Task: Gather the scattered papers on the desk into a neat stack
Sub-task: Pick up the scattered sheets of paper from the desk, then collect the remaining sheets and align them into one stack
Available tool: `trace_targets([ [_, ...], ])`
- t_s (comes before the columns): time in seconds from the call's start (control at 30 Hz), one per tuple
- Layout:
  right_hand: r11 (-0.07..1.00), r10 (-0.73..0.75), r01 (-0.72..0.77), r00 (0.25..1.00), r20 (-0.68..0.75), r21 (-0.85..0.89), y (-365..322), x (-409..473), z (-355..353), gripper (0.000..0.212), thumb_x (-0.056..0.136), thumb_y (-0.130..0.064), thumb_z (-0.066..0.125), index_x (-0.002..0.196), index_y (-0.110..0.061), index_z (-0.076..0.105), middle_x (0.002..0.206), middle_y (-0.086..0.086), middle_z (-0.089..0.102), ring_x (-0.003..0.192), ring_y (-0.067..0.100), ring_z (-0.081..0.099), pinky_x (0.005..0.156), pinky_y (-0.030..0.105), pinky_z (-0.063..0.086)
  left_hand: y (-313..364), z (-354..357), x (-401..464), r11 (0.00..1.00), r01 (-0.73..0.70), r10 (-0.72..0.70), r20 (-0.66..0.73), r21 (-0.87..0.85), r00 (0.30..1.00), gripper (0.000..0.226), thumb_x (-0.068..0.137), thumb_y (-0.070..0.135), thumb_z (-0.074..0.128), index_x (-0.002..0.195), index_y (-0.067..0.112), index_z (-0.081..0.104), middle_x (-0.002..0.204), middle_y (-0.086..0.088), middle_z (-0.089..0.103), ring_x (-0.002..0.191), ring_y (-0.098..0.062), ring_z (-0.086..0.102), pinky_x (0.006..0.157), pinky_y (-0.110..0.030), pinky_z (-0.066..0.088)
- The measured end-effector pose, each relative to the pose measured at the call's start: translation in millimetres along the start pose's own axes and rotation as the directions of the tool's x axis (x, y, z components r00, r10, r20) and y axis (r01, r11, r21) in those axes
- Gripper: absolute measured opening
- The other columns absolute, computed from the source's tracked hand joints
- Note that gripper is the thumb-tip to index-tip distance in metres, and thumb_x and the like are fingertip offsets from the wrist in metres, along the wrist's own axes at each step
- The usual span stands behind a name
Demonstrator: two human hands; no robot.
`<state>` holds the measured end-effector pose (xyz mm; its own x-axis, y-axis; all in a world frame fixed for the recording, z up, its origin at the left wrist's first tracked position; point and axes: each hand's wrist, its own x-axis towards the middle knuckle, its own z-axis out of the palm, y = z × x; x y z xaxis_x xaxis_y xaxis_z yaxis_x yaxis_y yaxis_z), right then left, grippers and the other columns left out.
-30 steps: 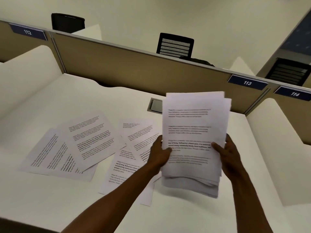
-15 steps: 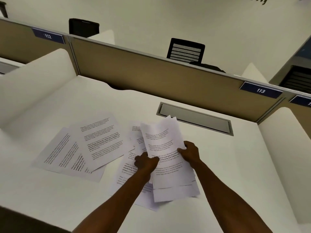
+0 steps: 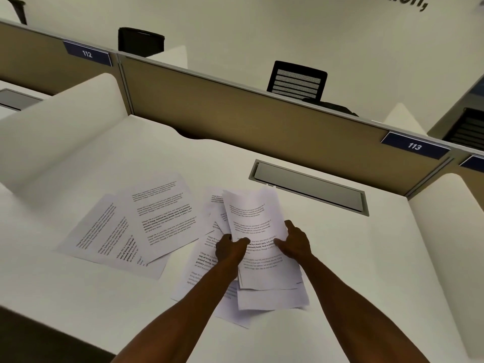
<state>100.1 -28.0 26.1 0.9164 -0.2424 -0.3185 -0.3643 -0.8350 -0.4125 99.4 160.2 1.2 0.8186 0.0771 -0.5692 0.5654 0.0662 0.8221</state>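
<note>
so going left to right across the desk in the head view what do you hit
fanned loose sheets → left hand → held bundle of papers → right hand → right side divider. The grey cable tray sits farther back, spanning above both hands, so it has no clear place in the order.

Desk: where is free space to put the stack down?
Free: bare desk right of the right hand, below the metal cable tray; also the near-left edge. Crowded: loose sheets left of the held stack and under it.
</note>
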Motion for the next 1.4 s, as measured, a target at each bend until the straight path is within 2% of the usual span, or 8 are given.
trace_targets([
  [0.23, 0.981, -0.019, 0.027, 0.999, -0.044, 0.192, 3, -8, 3, 0.057, 0.09, -0.027, 0.068, 0.14, -0.014, 0.046, 0.127, 0.013, 0.066, 0.111, 0.033, 0.064, 0.095, 0.04, 0.052, 8, 1, -2, 0.994, -0.055, 0.052, -0.027, -0.091, 0.998, 0.05, 0.077, 0.006, 0.078, 0.124, 0.015, 0.063, 0.137, -0.018, 0.052, 0.106, -0.027, 0.063, 0.075, -0.028, 0.055],
  [0.37, 0.946, 0.036, 0.001, 0.993, -0.109, 0.324, 4, -12, 4, 0.048, 0.087, -0.029, 0.071, 0.13, -0.015, 0.054, 0.115, 0.009, 0.069, 0.105, 0.033, 0.065, 0.093, 0.044, 0.054, 10, -5, -1, 0.994, -0.098, 0.099, 0.015, -0.038, 0.995, 0.073, 0.08, 0.001, 0.075, 0.144, 0.024, 0.048, 0.147, -0.012, 0.049, 0.108, -0.017, 0.055, 0.065, -0.016, 0.052],
  [0.5, 0.81, 0.154, -0.068, 0.983, -0.098, 0.583, 11, -12, 4, 0.046, 0.081, -0.019, 0.076, 0.12, -0.029, 0.053, 0.097, 0.006, 0.065, 0.09, 0.027, 0.066, 0.083, 0.041, 0.057, 12, -11, -1, 0.998, -0.043, 0.037, 0.141, 0.042, 0.989, 0.098, 0.085, 0.007, 0.073, 0.159, 0.029, 0.013, 0.155, -0.009, 0.042, 0.132, -0.028, 0.051, 0.104, -0.041, 0.051],
  [0.67, 0.448, 0.292, -0.26, 0.947, 0.134, 0.856, 17, -11, 5, 0.048, 0.079, 0.004, 0.073, 0.125, 0.0, 0.058, 0.116, 0.023, 0.067, 0.1, 0.041, 0.067, 0.091, 0.055, 0.056, 17, -24, 4, 0.978, -0.137, 0.098, 0.23, 0.158, 0.968, 0.055, 0.087, 0.004, 0.069, 0.14, 0.013, 0.054, 0.136, -0.012, 0.062, 0.112, -0.025, 0.063, 0.095, -0.039, 0.056],
  [0.9, 0.369, 0.115, -0.2, 0.979, 0.168, 0.908, -2, -22, 10, 0.025, 0.087, -0.011, 0.072, 0.112, -0.015, 0.068, 0.104, 0.005, 0.076, 0.093, 0.028, 0.072, 0.07, 0.036, 0.06, 43, -82, 10, 0.956, -0.245, 0.2, 0.25, 0.162, 0.947, 0.052, 0.082, -0.004, 0.064, 0.13, 0.015, 0.062, 0.125, -0.008, 0.07, 0.102, -0.02, 0.069, 0.086, -0.037, 0.06],
  [1.03, 0.411, 0.037, -0.169, 0.985, 0.169, 0.896, -58, -14, 15, 0.019, 0.09, -0.018, 0.071, 0.109, -0.019, 0.068, 0.103, 0.001, 0.075, 0.09, 0.022, 0.071, 0.065, 0.032, 0.056, 60, -127, 18, 0.958, -0.244, 0.229, 0.108, 0.151, 0.967, 0.055, 0.081, -0.006, 0.064, 0.132, 0.014, 0.062, 0.124, -0.012, 0.07, 0.106, -0.03, 0.069, 0.094, -0.051, 0.057],
  [1.17, 0.528, -0.087, -0.1, 0.981, 0.171, 0.843, -125, 3, 26, 0.021, 0.089, -0.002, 0.066, 0.108, -0.01, 0.068, 0.107, 0.01, 0.074, 0.082, 0.022, 0.071, 0.057, 0.027, 0.057, 73, -162, 22, 0.944, -0.269, 0.289, -0.085, 0.193, 0.954, 0.048, 0.084, -0.003, 0.063, 0.129, 0.012, 0.064, 0.124, -0.008, 0.069, 0.094, -0.015, 0.065, 0.076, -0.025, 0.055],
  [1.4, 0.772, -0.164, 0.063, 0.981, 0.103, 0.632, -213, 24, 64, 0.026, 0.084, -0.007, 0.069, 0.109, -0.008, 0.071, 0.112, 0.015, 0.073, 0.101, 0.031, 0.069, 0.092, 0.046, 0.057, 75, -206, 37, 0.905, -0.207, 0.338, -0.333, 0.371, 0.88, 0.024, 0.085, 0.013, 0.068, 0.107, 0.004, 0.064, 0.113, -0.015, 0.069, 0.087, -0.018, 0.062, 0.07, -0.022, 0.049],
])
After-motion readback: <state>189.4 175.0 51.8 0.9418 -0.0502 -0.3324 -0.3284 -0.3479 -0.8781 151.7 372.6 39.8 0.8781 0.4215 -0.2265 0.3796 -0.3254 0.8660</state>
